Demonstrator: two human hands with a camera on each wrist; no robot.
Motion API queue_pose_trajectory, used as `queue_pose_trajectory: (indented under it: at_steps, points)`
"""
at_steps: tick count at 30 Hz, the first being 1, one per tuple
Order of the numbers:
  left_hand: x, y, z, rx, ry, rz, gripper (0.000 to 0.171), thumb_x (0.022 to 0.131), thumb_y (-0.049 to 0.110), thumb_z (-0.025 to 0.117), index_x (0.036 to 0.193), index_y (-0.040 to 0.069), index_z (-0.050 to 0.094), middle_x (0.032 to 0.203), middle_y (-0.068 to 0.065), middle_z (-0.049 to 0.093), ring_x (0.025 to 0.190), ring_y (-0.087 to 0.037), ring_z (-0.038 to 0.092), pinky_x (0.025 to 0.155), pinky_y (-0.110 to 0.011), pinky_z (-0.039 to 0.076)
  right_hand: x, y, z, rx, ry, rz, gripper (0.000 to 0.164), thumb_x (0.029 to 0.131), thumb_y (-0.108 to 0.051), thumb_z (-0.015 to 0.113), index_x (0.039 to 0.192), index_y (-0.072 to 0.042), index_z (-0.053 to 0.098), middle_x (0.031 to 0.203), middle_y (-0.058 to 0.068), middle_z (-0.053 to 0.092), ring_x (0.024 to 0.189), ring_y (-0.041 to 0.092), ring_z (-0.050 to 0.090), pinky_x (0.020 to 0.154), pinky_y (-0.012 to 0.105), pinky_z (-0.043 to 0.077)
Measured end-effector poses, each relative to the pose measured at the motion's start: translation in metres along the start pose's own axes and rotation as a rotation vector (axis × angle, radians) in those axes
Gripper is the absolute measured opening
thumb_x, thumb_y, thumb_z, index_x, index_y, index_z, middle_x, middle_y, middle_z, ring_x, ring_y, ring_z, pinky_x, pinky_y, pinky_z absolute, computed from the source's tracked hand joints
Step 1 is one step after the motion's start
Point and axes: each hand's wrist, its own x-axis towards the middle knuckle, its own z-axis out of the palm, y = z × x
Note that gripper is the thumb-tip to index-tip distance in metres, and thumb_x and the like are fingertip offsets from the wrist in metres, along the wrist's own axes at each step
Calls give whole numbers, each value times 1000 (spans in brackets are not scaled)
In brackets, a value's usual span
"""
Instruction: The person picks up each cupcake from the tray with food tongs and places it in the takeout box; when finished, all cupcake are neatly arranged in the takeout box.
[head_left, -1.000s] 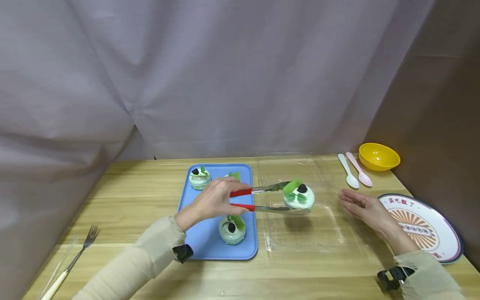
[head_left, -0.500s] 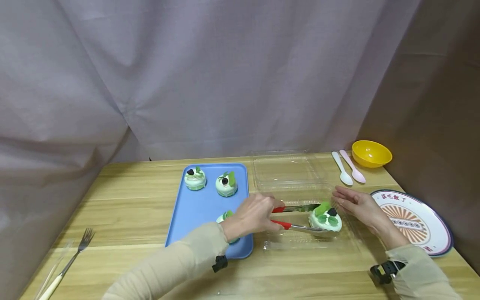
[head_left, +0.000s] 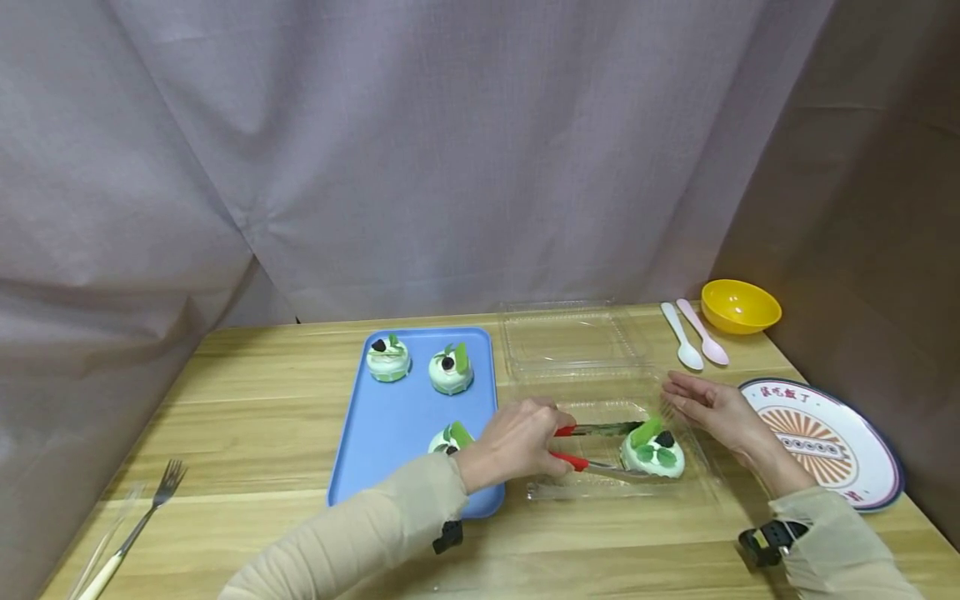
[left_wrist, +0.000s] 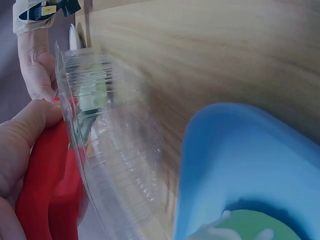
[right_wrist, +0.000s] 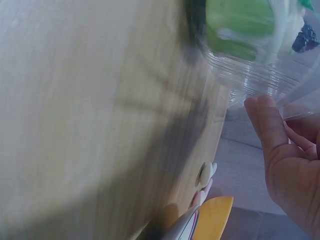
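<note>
My left hand [head_left: 517, 443] grips food tongs [head_left: 572, 461] by their red handles, which fill the near side of the left wrist view. The tong arms lie on both sides of a small pale green cake [head_left: 654, 458] topped with a dark berry and green leaves. This cake sits low in the right part of a clear plastic container [head_left: 555, 492]; whether it touches the bottom is hard to tell. My right hand [head_left: 716, 417] has its fingers extended at the container's right side. In the right wrist view, its fingertips [right_wrist: 267, 102] touch the clear wall [right_wrist: 250, 75].
Left of the container, a blue tray [head_left: 390, 425] bears more cakes [head_left: 387, 360], one partly hidden by my left hand. The container's lid [head_left: 566, 337] lies folded back. Two spoons [head_left: 686, 354], a yellow bowl [head_left: 741, 308] and a plate [head_left: 870, 442] stand right; a fork [head_left: 153, 504] lies left.
My left hand has moved right with the tongs, carrying the cake from above the container down into its right part. My right hand stays beside the container's right side.
</note>
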Motion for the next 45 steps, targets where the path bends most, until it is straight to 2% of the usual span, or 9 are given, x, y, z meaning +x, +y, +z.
queue_pose_trajectory:
  at_steps: [4,14,19,22,26,31,36,40,45]
  points:
    - [0,0,0,3,-1,0,42,73,36,83,109,19,73,76,9,60,62,-2,42,51,-15,32,1,-1,0,-15,0,9,56,102,-10,46,147,14,24,146,37,33,96,-23,50,82,10,50]
    - [0,-4,-2,-16,-14,-18,46,71,35,84,113,19,72,91,5,69,67,-2,48,53,-14,34,3,2,4,-37,10,-17,56,102,-10,47,146,16,25,143,39,36,95,-24,49,81,9,50]
    - [-3,-10,-11,-73,-36,-60,52,70,34,84,118,19,71,101,5,71,73,-3,54,58,-13,38,2,1,5,-49,13,-14,55,102,-10,46,146,16,26,144,39,35,95,-25,48,81,9,49]
    - [-11,-19,-21,-115,-12,-53,54,71,35,84,120,17,70,103,3,71,79,-7,58,62,-15,41,2,1,4,-55,6,0,55,102,-10,46,147,15,25,144,38,36,95,-25,48,81,8,49]
    - [-38,-44,-38,-199,59,-40,57,72,34,84,122,11,69,107,-2,72,87,-13,61,68,-20,45,3,0,3,-67,2,11,56,102,-11,47,147,14,25,145,36,36,94,-25,48,81,9,50]
    - [-91,-88,-52,-306,125,-142,56,71,28,85,122,9,69,108,-5,70,87,-14,59,68,-21,44,2,-1,0,-107,4,32,57,103,-15,48,148,11,26,146,34,38,93,-26,47,81,9,50]
    - [-146,-123,-56,-337,150,-222,55,69,26,87,119,11,70,100,-2,69,84,-12,58,68,-21,45,2,-1,-2,-130,-2,50,58,103,-17,49,149,10,26,146,32,38,93,-26,46,81,9,50]
    - [-176,-136,-55,-338,137,-251,56,69,27,88,120,14,70,104,0,69,91,-13,58,71,-23,47,2,-2,-3,-123,-6,55,58,103,-16,48,149,10,25,147,32,37,93,-26,47,81,9,50]
    - [-194,-144,-50,-295,137,-242,56,68,29,88,119,14,71,107,1,70,95,-14,61,75,-25,49,2,-2,-3,-108,-10,46,57,103,-13,47,149,12,24,146,34,36,93,-26,48,81,9,50]
